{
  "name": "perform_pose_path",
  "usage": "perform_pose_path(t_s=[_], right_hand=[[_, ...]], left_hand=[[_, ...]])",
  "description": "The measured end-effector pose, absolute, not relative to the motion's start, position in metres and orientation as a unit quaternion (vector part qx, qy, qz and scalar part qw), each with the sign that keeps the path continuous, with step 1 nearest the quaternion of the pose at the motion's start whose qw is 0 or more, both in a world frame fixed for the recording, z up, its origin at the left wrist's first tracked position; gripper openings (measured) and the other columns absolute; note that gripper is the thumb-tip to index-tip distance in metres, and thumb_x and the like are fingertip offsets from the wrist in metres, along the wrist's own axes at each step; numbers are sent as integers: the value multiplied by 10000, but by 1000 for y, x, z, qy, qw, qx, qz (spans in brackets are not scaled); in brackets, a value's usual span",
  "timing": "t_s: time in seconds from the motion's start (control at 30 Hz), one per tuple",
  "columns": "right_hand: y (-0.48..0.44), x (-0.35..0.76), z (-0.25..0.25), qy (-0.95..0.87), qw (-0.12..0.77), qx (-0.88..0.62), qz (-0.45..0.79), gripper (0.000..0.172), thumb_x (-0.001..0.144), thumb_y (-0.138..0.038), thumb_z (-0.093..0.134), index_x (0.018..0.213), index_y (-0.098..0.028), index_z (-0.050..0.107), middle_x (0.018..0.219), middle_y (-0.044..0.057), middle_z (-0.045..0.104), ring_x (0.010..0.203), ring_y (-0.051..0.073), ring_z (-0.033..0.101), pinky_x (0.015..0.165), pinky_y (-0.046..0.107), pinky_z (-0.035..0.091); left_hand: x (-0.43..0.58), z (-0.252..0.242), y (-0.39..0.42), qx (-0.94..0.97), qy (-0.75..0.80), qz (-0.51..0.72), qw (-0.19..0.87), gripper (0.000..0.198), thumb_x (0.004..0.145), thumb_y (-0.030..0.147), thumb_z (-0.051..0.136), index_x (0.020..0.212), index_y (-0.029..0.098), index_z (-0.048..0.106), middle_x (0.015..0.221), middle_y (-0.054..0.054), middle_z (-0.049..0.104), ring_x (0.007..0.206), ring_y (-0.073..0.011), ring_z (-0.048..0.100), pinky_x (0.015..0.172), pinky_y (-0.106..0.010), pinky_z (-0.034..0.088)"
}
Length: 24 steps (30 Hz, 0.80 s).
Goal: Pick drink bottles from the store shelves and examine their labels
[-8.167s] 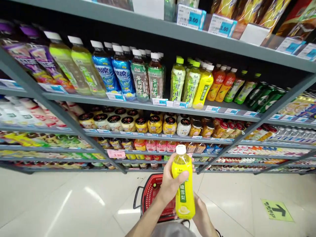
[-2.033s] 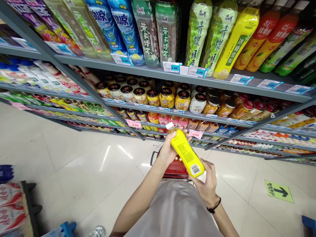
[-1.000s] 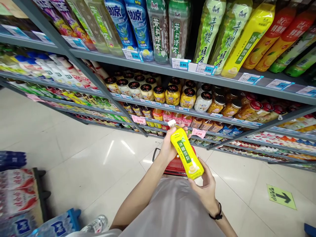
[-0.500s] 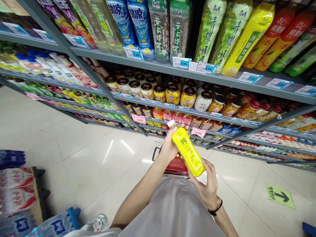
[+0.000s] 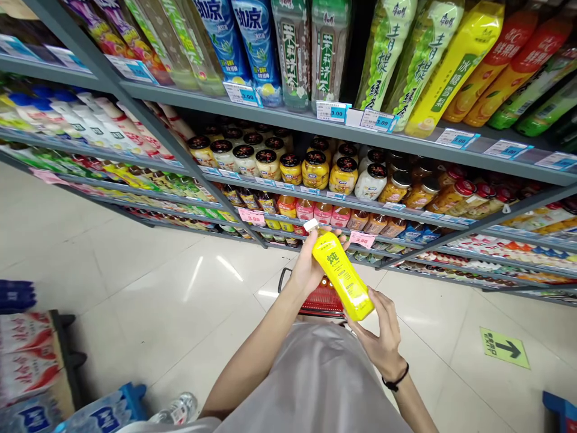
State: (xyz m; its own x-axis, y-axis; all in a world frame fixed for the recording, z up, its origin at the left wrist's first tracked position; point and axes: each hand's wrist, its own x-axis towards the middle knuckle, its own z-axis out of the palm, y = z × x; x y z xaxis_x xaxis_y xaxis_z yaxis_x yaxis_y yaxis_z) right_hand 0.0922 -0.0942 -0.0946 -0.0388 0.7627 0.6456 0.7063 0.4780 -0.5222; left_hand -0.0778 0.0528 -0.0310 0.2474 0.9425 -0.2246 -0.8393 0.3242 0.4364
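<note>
A yellow drink bottle [image 5: 343,278] with a white cap [image 5: 311,225] lies tilted between my two hands, its printed label facing up at me. My left hand [image 5: 308,264] is closed around the neck end, with some fingertips showing on the far side. The base rests in my right hand [image 5: 381,334], thumb below and fingers along the lower right edge. A dark band circles my right wrist. Under the bottle, a red shopping basket [image 5: 322,299] is partly hidden by my hands and the grey top.
Shelves ahead hold tall drink bottles [image 5: 288,54], jars with dark lids [image 5: 315,168] and small bottles below. Wrapped water packs [image 5: 106,415] and red-white packs [image 5: 29,355] stand at lower left. A green arrow sign [image 5: 505,347] lies on the tiled floor [image 5: 171,313].
The view has shifted slightly. Both hands keep their hold on the bottle, which stays in nearly the same place and tilt.
</note>
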Motion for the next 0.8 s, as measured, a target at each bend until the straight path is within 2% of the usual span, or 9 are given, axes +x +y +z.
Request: perform_pose_path(t_s=[0.17,0.3,0.43,0.5,0.6,0.7,0.8], right_hand=[[-100,68,-96,-593,532,-577,181,781,777,-237,918,1481,-221,580,1251,149,733,1076,284,734,890,425,667],[-103,49,-100,-501,578,-562,314,730,739,-325,941,1400,-210,654,1317,151,755,1162,299,747,997,432,644],[-100,27,-100,-387,614,-523,446,659,714,-444,952,1288,-211,730,1212,139,808,1084,308,786,908,417,671],[-99,13,-98,-326,614,-499,517,616,738,-604,893,1197,-212,771,1145,136,826,991,327,803,862,461,678],[-97,-9,-92,-260,606,-433,614,665,817,-795,694,1109,-207,800,1040,143,837,816,329,802,773,496,666],[-97,-29,-85,-210,597,-372,680,725,871,-816,579,1131,-180,809,983,169,837,734,317,783,663,444,617],[-97,-44,-82,-145,584,-336,725,835,899,-845,468,1105,-119,825,932,200,830,713,297,775,626,381,572]], left_hand=[[-89,-32,50,148,211,556,791,509,726,459,940,1105,183,740,1151,-84,789,1039,-281,767,1102,-502,561],[-101,-31,51,153,189,544,803,622,657,533,976,1128,200,742,1148,-71,791,984,-254,769,1067,-472,584],[-117,-32,55,184,169,532,809,687,663,582,961,1193,198,752,1166,-75,779,1006,-245,756,1046,-440,595],[-125,-33,57,189,170,515,819,681,681,571,952,1216,200,752,1190,-85,775,1027,-255,756,1044,-442,595],[-135,-35,59,191,164,482,839,668,697,542,948,1238,207,744,1257,-101,764,1067,-261,752,1049,-433,587],[-142,-37,60,195,158,463,850,679,713,551,934,1269,216,733,1274,-95,758,1063,-251,748,1026,-400,589],[-147,-38,60,196,181,451,852,715,721,621,906,1289,226,728,1246,-80,762,1018,-258,750,965,-403,607]])
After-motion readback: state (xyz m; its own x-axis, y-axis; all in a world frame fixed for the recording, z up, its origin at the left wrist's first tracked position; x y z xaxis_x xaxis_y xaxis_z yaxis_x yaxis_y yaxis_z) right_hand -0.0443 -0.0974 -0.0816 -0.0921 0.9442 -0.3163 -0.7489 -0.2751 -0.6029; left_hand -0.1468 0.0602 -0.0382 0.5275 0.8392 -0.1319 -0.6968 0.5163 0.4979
